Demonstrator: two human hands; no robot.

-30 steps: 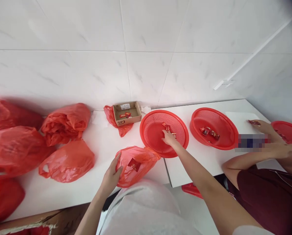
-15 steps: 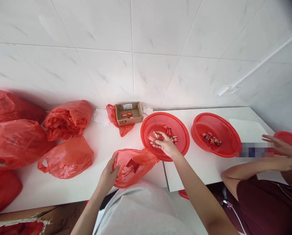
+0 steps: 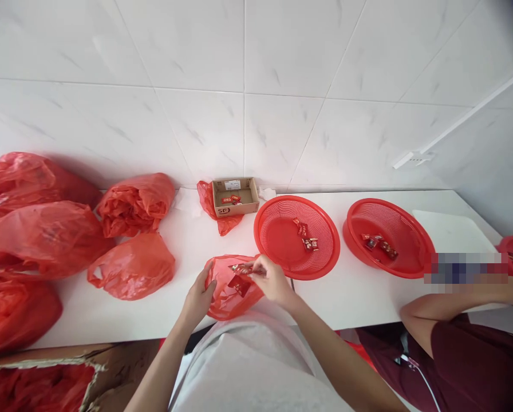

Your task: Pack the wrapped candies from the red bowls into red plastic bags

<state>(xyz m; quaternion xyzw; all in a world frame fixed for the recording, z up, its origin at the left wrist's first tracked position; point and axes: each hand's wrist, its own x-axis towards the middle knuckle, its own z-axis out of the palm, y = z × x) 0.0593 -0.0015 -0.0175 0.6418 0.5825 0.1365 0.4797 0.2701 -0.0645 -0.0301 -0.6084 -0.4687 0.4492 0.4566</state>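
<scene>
An open red plastic bag (image 3: 226, 309) lies at the table's near edge, in front of me. My left hand (image 3: 199, 297) grips its left rim, the thumb at the mouth and the fingers mostly hidden by the film. Over the bag's opening, my right hand (image 3: 273, 278) pinches a small red wrapped packet (image 3: 241, 268) between thumb and fingers. Another dark red packet (image 3: 239, 285) rests inside the bag. Just beyond my right hand stands a red mesh basket (image 3: 277, 243) with a few small red packets (image 3: 310, 244) on its right side.
A second red basket (image 3: 405, 226) with small packets stands to the right. Behind the bag is a small cardboard box (image 3: 235, 209). Filled red bags (image 3: 131, 269) crowd the left. At far right, a co-worker's arm (image 3: 458, 297) reaches over the table toward another red basket (image 3: 509, 243).
My right hand has moved from above the mesh basket, left and nearer, to the bag's mouth with the packet. My left hand stays on the bag. The co-worker's arm has reached further right.
</scene>
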